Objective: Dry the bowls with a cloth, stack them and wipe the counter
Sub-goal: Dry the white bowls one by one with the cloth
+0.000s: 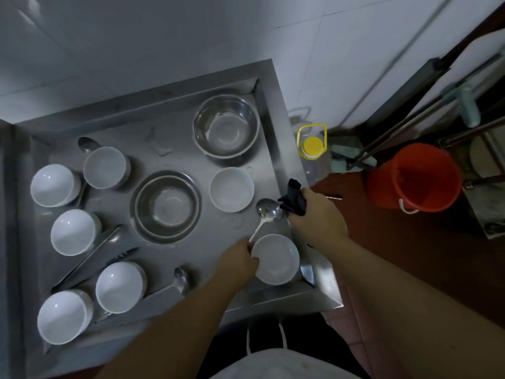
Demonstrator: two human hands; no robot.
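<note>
- Our left hand (237, 259) pinches a spoon (266, 214) handle, touching the bowl (276, 259) just right of it.
- Our right hand (314, 214) grips the cloth (293, 196) against the spoon's head: we judge it's drying cutlery.
- 7 white bowls sit unstacked on the surface (175, 149), mostly left of our hands.
- Next: put the spoon down, then lift that bowl.

Dim bluish light, soft blur, warped edges

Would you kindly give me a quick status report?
Left hand grips spoon handle beside near white bowl. Right hand holds dark cloth. Bowls unstacked; utensils scattered on counter.
</note>
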